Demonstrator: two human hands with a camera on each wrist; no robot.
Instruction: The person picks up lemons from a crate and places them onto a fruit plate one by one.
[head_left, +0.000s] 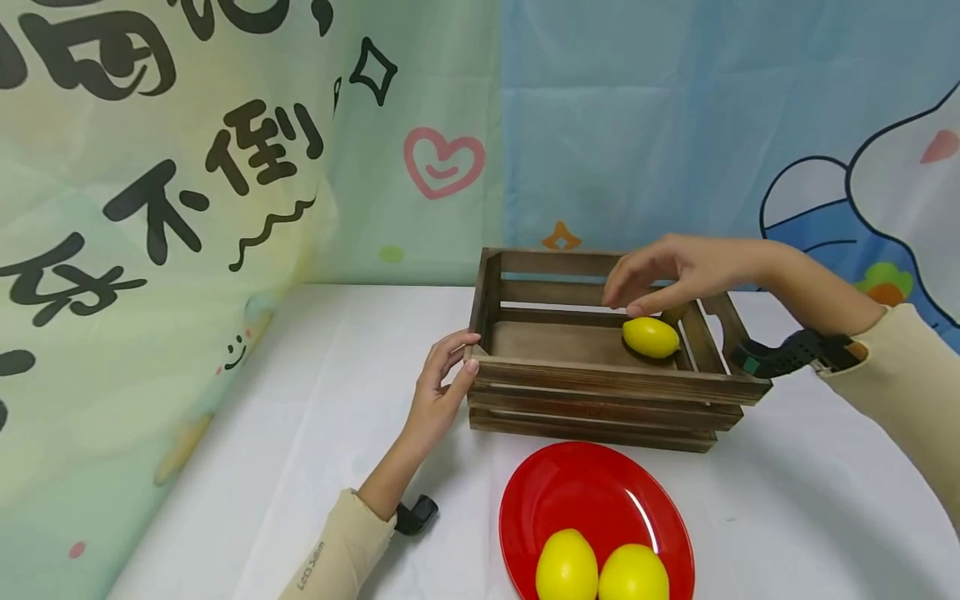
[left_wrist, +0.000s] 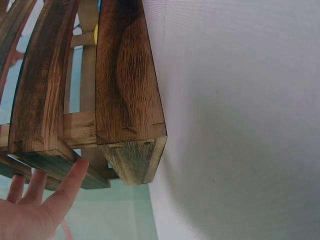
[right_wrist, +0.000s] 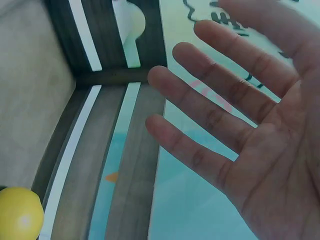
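Observation:
A slatted brown wooden crate (head_left: pixel 592 408) stands on the white table. One yellow lemon (head_left: pixel 651 337) lies inside, toward the crate's right end; its edge also shows as a lemon (right_wrist: pixel 20 214) in the right wrist view. Above it hovers my right hand (head_left: pixel 686 271), and the right wrist view shows that hand (right_wrist: pixel 270 135) with fingers extended and nothing in them. My left hand (head_left: pixel 444 379) rests on the crate's near left corner, its fingers (left_wrist: pixel 67 192) against the end slats. In front, a red plate (head_left: pixel 577 475) carries two more lemons, a left one (head_left: pixel 567 567) and a right one (head_left: pixel 634 573).
White cloth covers the table (head_left: pixel 315 400). Behind it hangs a printed backdrop (head_left: pixel 420 108) with dark characters and a pink heart. Each wrist wears a black strap, the right strap (head_left: pixel 795 350) close to the crate's right end.

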